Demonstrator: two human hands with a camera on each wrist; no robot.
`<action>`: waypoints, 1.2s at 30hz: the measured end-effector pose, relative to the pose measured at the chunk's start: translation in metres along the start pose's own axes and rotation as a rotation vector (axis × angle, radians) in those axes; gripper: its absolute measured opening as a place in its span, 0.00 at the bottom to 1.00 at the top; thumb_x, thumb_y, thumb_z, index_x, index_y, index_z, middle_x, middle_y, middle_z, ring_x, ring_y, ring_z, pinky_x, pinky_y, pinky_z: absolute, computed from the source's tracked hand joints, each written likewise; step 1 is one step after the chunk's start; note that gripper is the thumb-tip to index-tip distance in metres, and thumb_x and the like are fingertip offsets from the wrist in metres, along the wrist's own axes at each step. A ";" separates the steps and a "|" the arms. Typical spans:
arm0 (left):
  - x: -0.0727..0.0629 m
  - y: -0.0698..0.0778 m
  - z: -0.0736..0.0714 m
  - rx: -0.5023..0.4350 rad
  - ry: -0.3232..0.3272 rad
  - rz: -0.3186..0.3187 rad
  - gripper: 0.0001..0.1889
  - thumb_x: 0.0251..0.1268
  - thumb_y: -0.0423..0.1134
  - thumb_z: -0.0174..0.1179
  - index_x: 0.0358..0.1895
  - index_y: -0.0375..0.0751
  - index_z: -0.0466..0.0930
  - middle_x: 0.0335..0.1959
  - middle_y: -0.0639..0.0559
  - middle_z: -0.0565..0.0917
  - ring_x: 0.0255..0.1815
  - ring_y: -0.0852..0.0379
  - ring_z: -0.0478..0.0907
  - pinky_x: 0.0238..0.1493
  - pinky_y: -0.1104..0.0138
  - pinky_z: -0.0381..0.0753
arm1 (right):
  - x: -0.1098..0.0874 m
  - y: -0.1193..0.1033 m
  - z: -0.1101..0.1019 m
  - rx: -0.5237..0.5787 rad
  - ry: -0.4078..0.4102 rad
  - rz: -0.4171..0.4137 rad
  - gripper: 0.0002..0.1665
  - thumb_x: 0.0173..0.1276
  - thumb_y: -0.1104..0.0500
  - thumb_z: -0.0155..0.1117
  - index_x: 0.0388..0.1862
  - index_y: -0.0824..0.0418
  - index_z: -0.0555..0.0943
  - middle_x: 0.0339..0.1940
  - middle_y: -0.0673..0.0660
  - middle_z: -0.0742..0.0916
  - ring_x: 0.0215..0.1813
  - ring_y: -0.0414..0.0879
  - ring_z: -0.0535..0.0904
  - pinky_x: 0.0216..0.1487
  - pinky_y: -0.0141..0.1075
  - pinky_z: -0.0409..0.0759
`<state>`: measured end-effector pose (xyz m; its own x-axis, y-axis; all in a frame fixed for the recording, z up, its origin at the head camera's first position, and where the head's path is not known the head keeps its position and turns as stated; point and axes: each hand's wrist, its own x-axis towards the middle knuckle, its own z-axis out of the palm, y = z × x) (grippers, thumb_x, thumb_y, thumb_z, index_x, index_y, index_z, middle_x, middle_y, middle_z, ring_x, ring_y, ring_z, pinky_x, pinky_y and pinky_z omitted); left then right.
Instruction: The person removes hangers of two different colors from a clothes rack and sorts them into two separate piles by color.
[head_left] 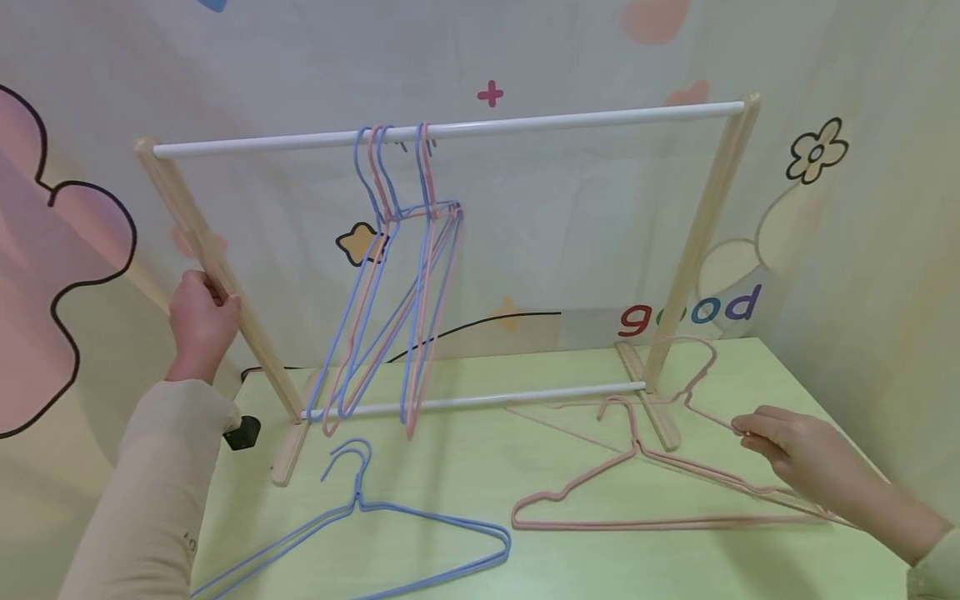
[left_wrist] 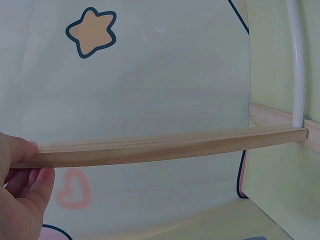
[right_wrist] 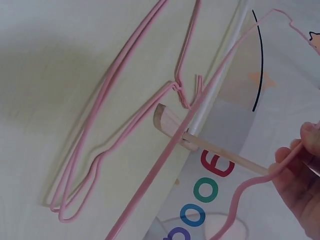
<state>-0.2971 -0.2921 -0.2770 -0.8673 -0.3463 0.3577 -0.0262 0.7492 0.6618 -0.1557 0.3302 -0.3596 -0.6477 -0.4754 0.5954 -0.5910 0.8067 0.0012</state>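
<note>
My left hand (head_left: 204, 321) grips the left wooden post (head_left: 258, 346) of a clothes rack; in the left wrist view the thumb and fingers (left_wrist: 40, 192) close round the post (left_wrist: 165, 154). On the right, my right hand (head_left: 813, 458) pinches a pink wire hanger (head_left: 711, 417) by its shoulder, holding it raised. In the right wrist view this pink hanger (right_wrist: 167, 147) crosses in front of the rack. Below it, a pair of pink hangers (head_left: 637, 526) lies on the table. Several blue and pink hangers (head_left: 428, 275) hang from the white top rail (head_left: 585, 123).
Two blue hangers (head_left: 358, 498) lie overlapped at the table's front left. A lower white rail (head_left: 525, 397) joins the rack's feet, with the right post (head_left: 693, 242) behind the held hanger. A small black object (head_left: 242, 433) sits by the left sleeve. A printed curtain (head_left: 555, 250) hangs behind.
</note>
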 end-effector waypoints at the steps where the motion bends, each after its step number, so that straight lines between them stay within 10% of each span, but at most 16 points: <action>1: 0.000 0.000 0.000 0.001 0.001 -0.002 0.19 0.62 0.34 0.46 0.53 0.26 0.59 0.45 0.32 0.70 0.43 0.40 0.68 0.40 0.54 0.71 | -0.002 -0.001 0.001 0.022 -0.008 -0.009 0.06 0.55 0.57 0.62 0.28 0.59 0.80 0.22 0.41 0.78 0.24 0.27 0.68 0.27 0.16 0.65; 20: 0.000 0.000 -0.002 0.015 0.039 0.007 0.18 0.59 0.33 0.47 0.50 0.25 0.60 0.40 0.34 0.69 0.40 0.41 0.67 0.37 0.57 0.68 | -0.026 0.005 0.017 0.284 -0.241 -0.163 0.18 0.33 0.76 0.66 0.25 0.59 0.79 0.21 0.40 0.75 0.26 0.24 0.62 0.23 0.17 0.60; 36: 0.001 0.000 0.001 0.018 0.020 0.002 0.19 0.60 0.33 0.47 0.51 0.25 0.59 0.44 0.32 0.69 0.44 0.39 0.67 0.41 0.54 0.69 | -0.012 0.032 0.053 0.101 -0.427 0.035 0.10 0.48 0.71 0.63 0.24 0.56 0.78 0.22 0.43 0.79 0.25 0.31 0.70 0.25 0.30 0.72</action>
<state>-0.2983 -0.2915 -0.2771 -0.8574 -0.3556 0.3721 -0.0336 0.7601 0.6490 -0.1926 0.3433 -0.4088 -0.7961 -0.5684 0.2079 -0.5958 0.7964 -0.1042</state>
